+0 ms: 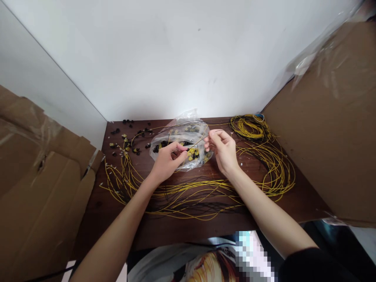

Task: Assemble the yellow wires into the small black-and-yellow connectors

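Above a clear plastic bag (176, 137), my left hand (169, 159) pinches a thin dark wire (196, 143) between thumb and fingertips. A short way to the right, my right hand (221, 148) pinches the same wire, which runs taut between the two hands. Small black and yellow plastic parts (193, 153) fill the bag below. Whatever lies right at my left fingertips is too small to make out. A loose bundle of yellow and black wires (188, 186) stretches across the table under both forearms.
A coil of yellow and black wire (249, 127) lies at the back right of the brown table (113, 219). Loose black and yellow parts (127, 145) are scattered at the back left. Cardboard sheets (35, 188) flank the left, another cardboard panel (329, 129) the right; a white wall (176, 58) stands behind.
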Demonstrator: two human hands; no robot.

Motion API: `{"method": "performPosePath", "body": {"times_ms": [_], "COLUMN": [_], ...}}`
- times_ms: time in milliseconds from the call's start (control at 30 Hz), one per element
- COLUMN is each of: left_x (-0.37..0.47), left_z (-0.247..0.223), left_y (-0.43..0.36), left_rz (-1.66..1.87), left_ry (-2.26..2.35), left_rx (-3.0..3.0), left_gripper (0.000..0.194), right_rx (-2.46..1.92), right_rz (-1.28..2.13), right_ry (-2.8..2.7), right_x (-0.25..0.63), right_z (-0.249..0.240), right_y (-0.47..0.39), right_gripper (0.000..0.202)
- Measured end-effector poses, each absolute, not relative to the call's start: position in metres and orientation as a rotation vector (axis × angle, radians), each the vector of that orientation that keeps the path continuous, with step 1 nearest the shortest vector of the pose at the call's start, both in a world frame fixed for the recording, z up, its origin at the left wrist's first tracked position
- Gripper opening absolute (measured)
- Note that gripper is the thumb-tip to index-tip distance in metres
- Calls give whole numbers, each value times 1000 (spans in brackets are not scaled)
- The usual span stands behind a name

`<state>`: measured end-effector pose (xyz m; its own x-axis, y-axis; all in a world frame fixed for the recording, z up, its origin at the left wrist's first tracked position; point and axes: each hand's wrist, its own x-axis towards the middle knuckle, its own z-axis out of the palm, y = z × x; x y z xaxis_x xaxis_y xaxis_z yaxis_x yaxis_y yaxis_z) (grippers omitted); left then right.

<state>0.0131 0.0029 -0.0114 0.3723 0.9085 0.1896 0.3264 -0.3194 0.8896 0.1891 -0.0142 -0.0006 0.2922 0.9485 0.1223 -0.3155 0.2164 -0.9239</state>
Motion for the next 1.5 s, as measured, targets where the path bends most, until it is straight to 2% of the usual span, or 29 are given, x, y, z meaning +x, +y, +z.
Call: {"method": "performPosePath", "body": {"times_ms": [300,500,800,967,1300,1500], "left_x": [14,14,14,14,13,14], "left_z": [-9,-10,-9,-8,-12,-11], "left_y": [1,2,1,1,3,1], "left_rz": [932,914,930,938,937,926], "left_ry": [1073,1058,1046,1045,1023,1024], "left_rx": [1834,1825,1813,1791,1798,1798], "left_gripper": [16,17,16,16,18,17], "right_rx": [-1012,-1068,-917,-908,-969,-919], "right_rz": [1100,1011,1286,1348,1289,1334], "right_ry": [-1114,-1320,-1089,-988,-1067,-1006], "right_x": [182,180,181,179,176,176], "right_z": [-2,-6,-9,-6,-3,-6], "right_y": [-19,-19,-15,-17,-19,-17], "right_gripper": [24,21,34,35,29,34]}}
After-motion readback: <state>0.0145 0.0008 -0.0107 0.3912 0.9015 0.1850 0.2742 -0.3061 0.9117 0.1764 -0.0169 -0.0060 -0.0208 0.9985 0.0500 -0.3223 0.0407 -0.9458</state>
